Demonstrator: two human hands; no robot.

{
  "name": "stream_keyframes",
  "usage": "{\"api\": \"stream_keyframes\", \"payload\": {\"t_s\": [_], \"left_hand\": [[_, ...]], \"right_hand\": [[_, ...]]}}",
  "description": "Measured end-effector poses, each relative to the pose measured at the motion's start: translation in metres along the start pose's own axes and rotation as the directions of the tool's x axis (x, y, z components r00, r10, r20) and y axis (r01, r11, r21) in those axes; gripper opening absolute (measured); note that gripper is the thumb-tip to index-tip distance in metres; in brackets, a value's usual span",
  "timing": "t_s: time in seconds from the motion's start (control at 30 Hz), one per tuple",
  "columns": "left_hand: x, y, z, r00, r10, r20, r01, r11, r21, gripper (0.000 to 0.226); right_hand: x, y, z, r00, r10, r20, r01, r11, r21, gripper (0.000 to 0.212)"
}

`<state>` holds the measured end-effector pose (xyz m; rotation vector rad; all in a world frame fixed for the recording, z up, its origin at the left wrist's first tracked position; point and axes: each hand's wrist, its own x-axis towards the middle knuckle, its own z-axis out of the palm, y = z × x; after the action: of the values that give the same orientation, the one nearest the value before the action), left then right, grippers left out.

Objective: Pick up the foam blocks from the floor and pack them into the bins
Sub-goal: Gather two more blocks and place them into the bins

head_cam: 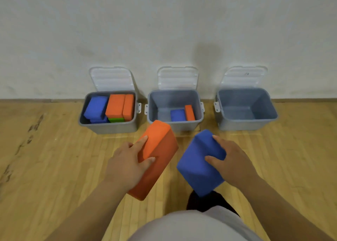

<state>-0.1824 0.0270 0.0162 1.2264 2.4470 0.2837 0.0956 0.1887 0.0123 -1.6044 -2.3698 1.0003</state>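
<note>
Left hand [125, 163] grips orange foam block [158, 155], right hand [231, 160] grips blue foam block [197, 164], both held above wooden floor [54, 158] just before middle bin [175, 126].

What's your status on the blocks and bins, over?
Left hand grips orange rectangular foam block, right hand grips blue rectangular foam block. Left grey plastic bin nearly full; middle grey plastic bin holds two blocks. Lids up, nothing seen blocking.
</note>
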Motion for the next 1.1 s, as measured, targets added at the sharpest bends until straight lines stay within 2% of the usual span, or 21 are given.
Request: {"api": "stream_keyframes", "payload": {"t_s": [0.2, 0.4, 0.6, 0.87, 1.0, 1.1], "left_hand": [[0.124, 0.005, 0.012, 0.987, -0.157, -0.022, 0.155, 0.984, -0.083, 0.081], [0.244, 0.017, -0.005, 0.934, -0.354, -0.038, 0.343, 0.924, -0.168, 0.080], [0.369, -0.002, -0.013, 0.907, -0.420, 0.029, 0.416, 0.885, -0.209, 0.080], [0.574, -0.089, 0.051, 0.921, -0.341, 0.191, 0.373, 0.912, -0.169, 0.081], [0.648, -0.130, 0.121, 0.895, -0.395, 0.207, 0.438, 0.866, -0.240, 0.079], [0.683, -0.156, 0.175, 0.887, -0.435, 0.155, 0.461, 0.837, -0.293, 0.079]], "right_hand": [[0.185, -0.008, 0.000, 0.989, -0.081, 0.120, 0.086, 0.996, -0.032, 0.078], [0.367, -0.050, -0.010, 0.935, -0.183, 0.302, 0.222, 0.970, -0.098, 0.079], [0.512, -0.076, 0.024, 0.902, -0.171, 0.396, 0.239, 0.962, -0.130, 0.079], [0.667, -0.045, 0.153, 0.914, 0.059, 0.402, 0.018, 0.983, -0.184, 0.081], [0.755, -0.010, 0.259, 0.870, 0.045, 0.490, 0.047, 0.984, -0.174, 0.080], [0.808, 0.017, 0.348, 0.824, 0.027, 0.566, 0.103, 0.975, -0.196, 0.081]]}}
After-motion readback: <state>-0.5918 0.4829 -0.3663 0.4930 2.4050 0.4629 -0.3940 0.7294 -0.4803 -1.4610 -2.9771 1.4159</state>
